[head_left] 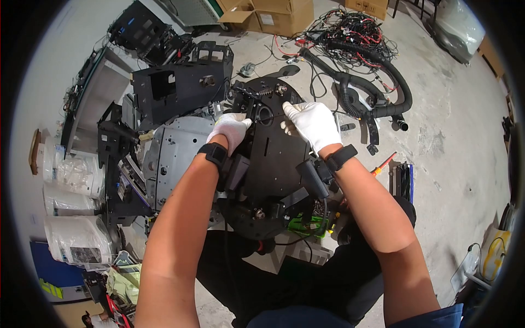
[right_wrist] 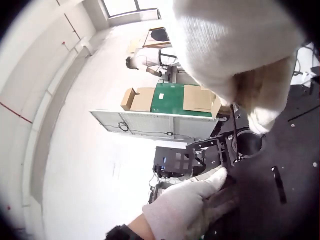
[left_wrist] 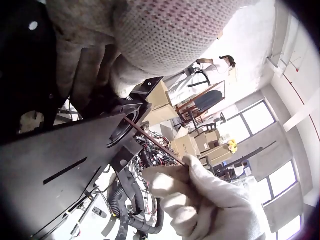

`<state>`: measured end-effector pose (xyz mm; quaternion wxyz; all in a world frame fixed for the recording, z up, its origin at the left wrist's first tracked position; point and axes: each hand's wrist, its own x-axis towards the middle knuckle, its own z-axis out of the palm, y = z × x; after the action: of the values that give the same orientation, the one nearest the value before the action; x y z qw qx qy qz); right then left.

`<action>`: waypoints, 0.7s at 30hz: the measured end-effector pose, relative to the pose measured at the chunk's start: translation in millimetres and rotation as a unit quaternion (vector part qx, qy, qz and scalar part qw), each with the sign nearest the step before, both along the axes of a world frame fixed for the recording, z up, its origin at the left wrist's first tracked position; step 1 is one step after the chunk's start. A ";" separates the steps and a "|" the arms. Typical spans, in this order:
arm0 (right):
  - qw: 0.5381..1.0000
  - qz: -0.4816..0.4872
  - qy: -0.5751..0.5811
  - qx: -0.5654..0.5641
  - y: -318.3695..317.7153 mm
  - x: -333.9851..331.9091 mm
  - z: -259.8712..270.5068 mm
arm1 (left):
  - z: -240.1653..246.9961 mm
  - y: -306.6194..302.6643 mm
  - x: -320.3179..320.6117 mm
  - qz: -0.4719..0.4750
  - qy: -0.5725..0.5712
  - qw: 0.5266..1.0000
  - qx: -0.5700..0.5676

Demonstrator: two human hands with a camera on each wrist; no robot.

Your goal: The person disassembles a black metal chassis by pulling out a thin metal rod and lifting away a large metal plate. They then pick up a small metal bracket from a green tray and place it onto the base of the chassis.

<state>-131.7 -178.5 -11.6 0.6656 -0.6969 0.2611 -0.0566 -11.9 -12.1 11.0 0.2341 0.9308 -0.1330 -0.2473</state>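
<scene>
A large black metal assembly with a flat, slotted plate (head_left: 276, 164) stands between the person's legs in the head view. My white-gloved left hand (head_left: 232, 130) grips a black bracket (right_wrist: 220, 145) at the plate's left side; its fingertips are partly hidden. Across from it, my gloved right hand (head_left: 314, 124) pinches a thin dark rod (left_wrist: 155, 142) between thumb and curled fingers. The rod slants down to the black ring (right_wrist: 261, 145) set in the plate, its far end at the ring's edge. A coil spring (head_left: 266, 92) lies just beyond the ring.
A grey metal plate (head_left: 183, 147) and a black housing (head_left: 180, 87) sit to the left. Beyond, on the floor, lie a corrugated hose (head_left: 402, 82) and a heap of wires (head_left: 355, 35). A green tray (head_left: 306, 226) is below. Another person (right_wrist: 145, 57) stands in the background.
</scene>
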 end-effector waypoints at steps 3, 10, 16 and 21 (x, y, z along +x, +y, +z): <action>0.973 0.003 -0.037 -0.227 -0.9 7.1 -15.0 | -2.4 2.1 2.5 -0.005 -0.006 1.000 0.005; 0.953 -0.020 -0.149 -0.264 5.2 6.4 -8.4 | -2.1 0.1 2.9 -0.003 -0.003 1.000 0.023; 0.995 0.031 -0.066 -0.068 1.5 0.8 5.5 | -9.3 1.3 14.0 -0.030 0.023 0.997 0.069; 0.993 0.034 -0.076 -0.078 3.4 -0.7 2.8 | -5.7 1.2 13.7 -0.059 0.022 0.994 0.087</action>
<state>-132.4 -175.1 -8.8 0.6285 -0.7489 0.1807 -0.1070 1.8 -10.8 5.3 0.1396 0.9326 -0.1606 -0.2915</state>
